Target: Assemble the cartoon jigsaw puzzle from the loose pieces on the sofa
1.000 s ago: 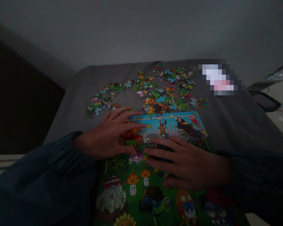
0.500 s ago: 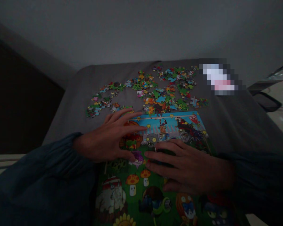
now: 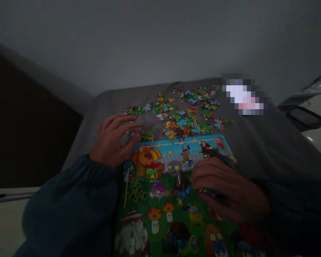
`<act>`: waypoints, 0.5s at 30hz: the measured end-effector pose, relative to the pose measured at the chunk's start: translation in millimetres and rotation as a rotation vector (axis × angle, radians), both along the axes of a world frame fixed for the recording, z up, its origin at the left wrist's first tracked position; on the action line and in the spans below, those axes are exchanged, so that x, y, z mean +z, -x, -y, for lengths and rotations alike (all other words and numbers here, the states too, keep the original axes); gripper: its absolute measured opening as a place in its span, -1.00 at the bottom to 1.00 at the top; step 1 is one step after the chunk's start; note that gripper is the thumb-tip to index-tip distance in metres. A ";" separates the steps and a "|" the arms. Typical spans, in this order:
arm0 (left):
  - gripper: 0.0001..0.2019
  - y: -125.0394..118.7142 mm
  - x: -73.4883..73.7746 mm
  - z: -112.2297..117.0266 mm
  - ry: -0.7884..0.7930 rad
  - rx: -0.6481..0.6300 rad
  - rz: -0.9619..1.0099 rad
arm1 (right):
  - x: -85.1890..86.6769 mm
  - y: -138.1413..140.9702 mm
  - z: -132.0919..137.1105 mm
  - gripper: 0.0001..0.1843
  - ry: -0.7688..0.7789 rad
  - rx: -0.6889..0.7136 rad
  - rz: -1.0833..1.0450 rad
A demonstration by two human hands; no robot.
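Note:
A glossy picture board (image 3: 155, 210) with cartoon plants and zombies lies in front of me. Over its right half is my right hand (image 3: 227, 189), fingers curled in toward the thumb. A small colourful puzzle piece (image 3: 207, 192) shows at its edge between thumb and fingers, mostly hidden. My left hand (image 3: 113, 141) hovers beyond the board's upper left corner, its fingers apart and nothing seen in them. It is close to a few loose puzzle pieces (image 3: 147, 136) and covers some of them. More loose puzzle pieces (image 3: 182, 123) spread in a wide heap behind the board.
Grey cloth (image 3: 256, 150) covers the surface under everything, and a pale wall (image 3: 149, 43) rises behind it. A blurred-out bright object (image 3: 242, 94) lies at the back right. Off the right edge stands a chair-like frame with a dark armrest (image 3: 306, 117).
My left hand has moved left off the board, uncovering the pumpkin picture. My right hand has shifted right, and its spread fingers have curled in. The view has tilted slightly.

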State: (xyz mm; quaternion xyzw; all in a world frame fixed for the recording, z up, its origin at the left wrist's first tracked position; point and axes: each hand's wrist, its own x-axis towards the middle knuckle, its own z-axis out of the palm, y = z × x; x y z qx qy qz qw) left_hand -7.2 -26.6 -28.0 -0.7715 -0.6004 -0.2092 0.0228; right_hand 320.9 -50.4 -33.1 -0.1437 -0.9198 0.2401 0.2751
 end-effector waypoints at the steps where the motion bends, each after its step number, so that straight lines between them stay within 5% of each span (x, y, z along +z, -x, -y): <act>1: -0.72 4.2 -1.1 -1.8 -0.026 0.067 0.002 | -0.5 -2.0 -0.8 -0.85 0.064 -0.038 -0.054; 4: -0.75 23.0 -1.1 -5.6 -0.056 0.234 -0.015 | -2.1 -6.3 -3.4 -0.70 0.146 -0.170 -0.167; 9: -0.70 56.8 4.4 -4.1 -0.111 0.481 -0.001 | -4.7 -6.3 -3.1 -0.59 -0.041 -0.232 -0.206; 15: -0.63 63.4 -11.0 -5.1 0.041 0.466 -0.051 | -9.3 -6.3 -0.3 -0.59 -0.013 -0.214 -0.198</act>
